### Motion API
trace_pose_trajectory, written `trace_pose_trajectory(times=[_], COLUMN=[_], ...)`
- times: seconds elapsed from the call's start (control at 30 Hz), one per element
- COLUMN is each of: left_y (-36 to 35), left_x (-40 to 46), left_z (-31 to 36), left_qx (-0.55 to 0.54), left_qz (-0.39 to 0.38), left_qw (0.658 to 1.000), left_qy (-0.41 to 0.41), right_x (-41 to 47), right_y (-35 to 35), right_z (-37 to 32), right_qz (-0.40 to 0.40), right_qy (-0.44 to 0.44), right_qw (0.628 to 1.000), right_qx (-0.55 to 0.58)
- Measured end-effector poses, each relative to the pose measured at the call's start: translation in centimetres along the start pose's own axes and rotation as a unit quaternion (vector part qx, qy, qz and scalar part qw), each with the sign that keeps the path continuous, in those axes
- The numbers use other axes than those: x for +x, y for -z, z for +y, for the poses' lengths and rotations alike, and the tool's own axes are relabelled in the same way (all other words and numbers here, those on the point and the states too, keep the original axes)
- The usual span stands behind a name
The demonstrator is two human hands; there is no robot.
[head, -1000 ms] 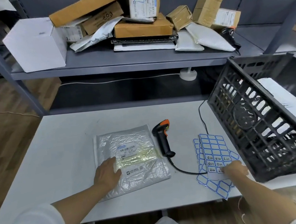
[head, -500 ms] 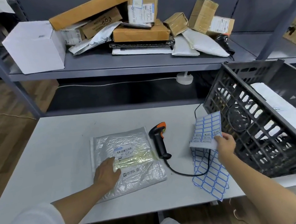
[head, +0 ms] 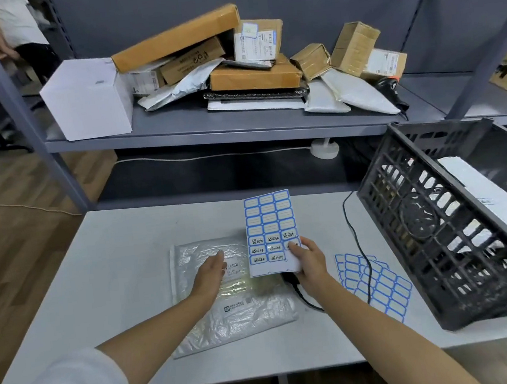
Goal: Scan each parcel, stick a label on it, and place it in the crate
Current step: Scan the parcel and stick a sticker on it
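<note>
A: R hand (head: 308, 259)?
B: Pinching label sheet (head: 270, 230), held upright.
A: L hand (head: 210, 274)?
B: Fingers straight, over parcel (head: 225, 291) mid-surface (head: 113, 269). Crate (head: 456, 226) at right edge.

Label sheet (head: 270, 230) in right hand (head: 308, 261) — left hand (head: 209, 273) over parcel (head: 225, 295).

Table's left half (head: 98, 270) lies bare; crate (head: 456, 233) blocks the right.

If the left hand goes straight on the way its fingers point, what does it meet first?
Probably the label sheet held up by the right hand; the left hand points toward its left edge, though depth is unclear.
</note>
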State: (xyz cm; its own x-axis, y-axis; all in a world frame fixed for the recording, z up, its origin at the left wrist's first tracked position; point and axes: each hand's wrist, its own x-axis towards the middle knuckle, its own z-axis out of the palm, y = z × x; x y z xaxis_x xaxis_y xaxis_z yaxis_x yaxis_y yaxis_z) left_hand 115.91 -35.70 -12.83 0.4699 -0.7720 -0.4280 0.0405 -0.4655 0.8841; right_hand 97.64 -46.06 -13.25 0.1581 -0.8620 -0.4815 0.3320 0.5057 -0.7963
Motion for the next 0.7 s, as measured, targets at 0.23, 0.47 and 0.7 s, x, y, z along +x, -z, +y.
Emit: trace_pose_trajectory(times=[0.23,0.47,0.7], left_y=[0.3,0.9,1.1], left_x=[-0.9,-1.7,-1.2], left_z=[1.6,1.8,2.2], left_qx=[-0.135,-0.208,-0.209], left_qz=[-0.033,-0.069,-0.051], left_qw=[0.988,0.971,0.973], left_qy=[0.074,0.095,0.086], right_x=[-0.3,-0.8,-0.9], right_y=[-2.7,-3.8,-3.7], right_z=[2.3,2.7,2.8], right_qz=[-0.079,-0.089,-0.051], right_qy=[-0.008,0.003,0.158], right_qw=[0.997,0.988,0.91], right_qx=[-0.009,-0.124,-0.379])
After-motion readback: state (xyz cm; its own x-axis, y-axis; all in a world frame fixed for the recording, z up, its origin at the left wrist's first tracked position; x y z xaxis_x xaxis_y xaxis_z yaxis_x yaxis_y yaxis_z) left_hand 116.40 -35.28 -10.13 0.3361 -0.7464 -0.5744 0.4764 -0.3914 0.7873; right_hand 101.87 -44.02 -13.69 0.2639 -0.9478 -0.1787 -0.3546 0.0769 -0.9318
